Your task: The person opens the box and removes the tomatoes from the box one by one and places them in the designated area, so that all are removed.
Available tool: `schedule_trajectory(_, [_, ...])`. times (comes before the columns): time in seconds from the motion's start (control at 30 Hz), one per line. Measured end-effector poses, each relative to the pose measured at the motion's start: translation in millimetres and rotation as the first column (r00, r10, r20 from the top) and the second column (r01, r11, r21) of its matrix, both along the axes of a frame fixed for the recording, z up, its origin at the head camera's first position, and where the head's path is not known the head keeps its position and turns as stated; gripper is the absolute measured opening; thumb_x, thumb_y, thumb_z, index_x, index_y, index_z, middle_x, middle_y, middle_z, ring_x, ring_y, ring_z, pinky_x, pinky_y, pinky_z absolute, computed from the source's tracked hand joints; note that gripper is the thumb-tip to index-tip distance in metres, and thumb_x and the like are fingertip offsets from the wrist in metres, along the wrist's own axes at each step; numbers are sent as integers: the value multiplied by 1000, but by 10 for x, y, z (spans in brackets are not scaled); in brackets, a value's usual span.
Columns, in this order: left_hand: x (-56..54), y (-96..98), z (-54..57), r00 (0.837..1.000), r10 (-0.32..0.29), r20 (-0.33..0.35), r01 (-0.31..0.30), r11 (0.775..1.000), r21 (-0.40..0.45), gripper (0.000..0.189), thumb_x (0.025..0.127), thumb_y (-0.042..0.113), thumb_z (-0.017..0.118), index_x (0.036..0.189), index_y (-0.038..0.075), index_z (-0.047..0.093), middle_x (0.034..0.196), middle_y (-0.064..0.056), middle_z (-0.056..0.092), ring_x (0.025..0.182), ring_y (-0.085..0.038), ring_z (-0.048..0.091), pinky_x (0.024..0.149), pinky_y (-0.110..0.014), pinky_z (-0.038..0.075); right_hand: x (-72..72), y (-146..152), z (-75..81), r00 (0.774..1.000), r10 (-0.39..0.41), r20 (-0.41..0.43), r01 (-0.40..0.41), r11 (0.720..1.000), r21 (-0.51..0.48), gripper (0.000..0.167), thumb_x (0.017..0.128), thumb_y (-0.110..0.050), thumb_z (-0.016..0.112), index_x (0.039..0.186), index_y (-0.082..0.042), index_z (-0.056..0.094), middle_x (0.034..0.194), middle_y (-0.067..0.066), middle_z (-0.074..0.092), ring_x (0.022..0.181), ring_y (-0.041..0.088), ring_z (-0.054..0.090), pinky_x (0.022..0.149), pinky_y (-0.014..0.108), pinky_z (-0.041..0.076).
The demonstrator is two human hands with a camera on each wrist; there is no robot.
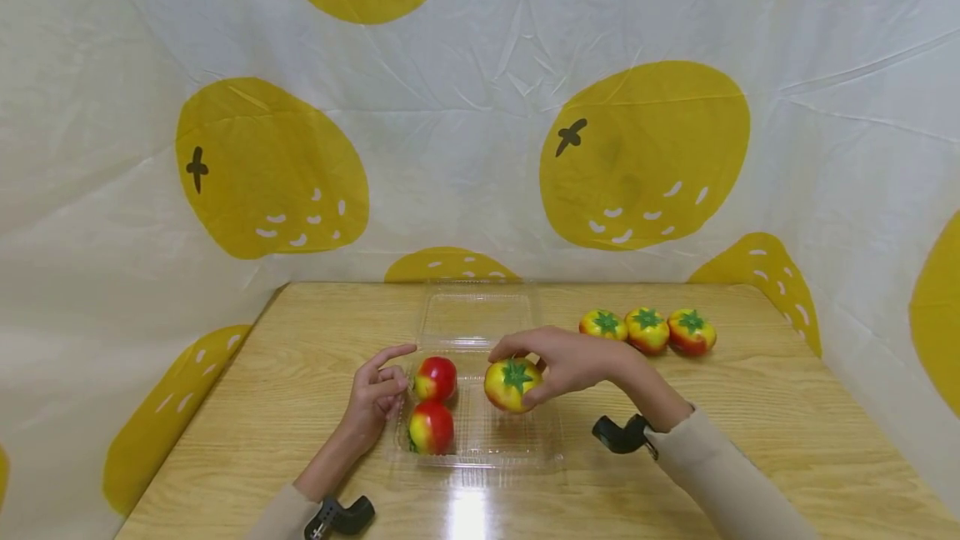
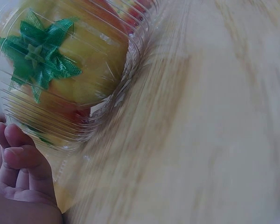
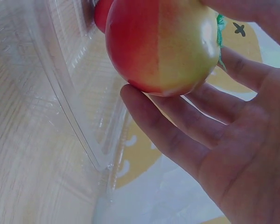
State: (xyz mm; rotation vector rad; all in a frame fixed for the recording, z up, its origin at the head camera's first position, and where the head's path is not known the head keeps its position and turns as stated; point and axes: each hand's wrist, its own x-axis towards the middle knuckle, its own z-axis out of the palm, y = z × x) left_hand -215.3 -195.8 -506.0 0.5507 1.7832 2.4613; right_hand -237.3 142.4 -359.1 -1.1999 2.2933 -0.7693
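Note:
My right hand (image 1: 566, 363) grips a yellow-and-red toy tomato (image 1: 510, 386) with a green star-shaped leaf top, over the right half of a clear plastic clamshell box (image 1: 480, 463). The right wrist view shows the fingers curved round this tomato (image 3: 161, 46). Two more toy tomatoes, a rear one (image 1: 435, 378) and a front one (image 1: 431, 427), lie on their sides in the box's left half. My left hand (image 1: 369, 397) is at the box's left side, index finger extended and the others loosely bent. In the left wrist view, its fingertips are close to the ridged wall (image 2: 51, 119); contact is unclear.
Three toy tomatoes stand in a row at the back right of the wooden table (image 1: 300, 373): a left (image 1: 603, 324), a middle (image 1: 647, 330) and a right one (image 1: 692, 332). The box's raised lid (image 1: 480, 319) is behind its base. A fruit-print curtain (image 1: 450, 148) surrounds the table.

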Motion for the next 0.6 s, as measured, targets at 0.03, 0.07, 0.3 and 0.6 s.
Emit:
schedule_trajectory(0.03, [0, 1, 2, 1000, 1, 2, -1, 1000, 1, 48, 93, -9, 46, 141, -14, 44, 70, 6, 59, 46, -15, 37, 39, -34, 20, 6, 10, 7, 1000, -2, -9, 2, 1000, -6, 57, 83, -19, 79, 137, -18, 61, 134, -2, 64, 117, 15, 58, 94, 35, 54])
schedule_trajectory(0.07, [-1, 2, 2, 1000, 3, 3, -3, 1000, 0, 48, 94, -9, 46, 141, -14, 44, 70, 6, 59, 46, -15, 37, 39, -34, 20, 13, 20, 13, 1000, -5, -21, 4, 1000, -11, 56, 83, -19, 79, 137, -19, 61, 134, -2, 64, 116, 14, 58, 94, 35, 54])
schedule_trajectory(0.3, [-6, 9, 3, 1000, 14, 9, -13, 1000, -8, 48, 94, -8, 46, 141, -14, 44, 68, 6, 59, 46, -14, 39, 39, -36, 19, 57, 86, 48, 997, -26, -72, 23, 999, -47, 56, 85, -19, 78, 138, -20, 61, 136, -4, 64, 115, 12, 59, 93, 31, 54])
schedule_trajectory(0.6, [10, 14, 19, 1000, 6, 11, -6, 1000, -6, 47, 94, -8, 46, 141, -12, 45, 69, 7, 59, 48, -8, 45, 38, -29, 24, 80, 186, 48, 994, -57, -88, 50, 996, -75, 57, 89, -26, 77, 143, -20, 58, 141, -2, 61, 116, 13, 59, 95, 32, 54])
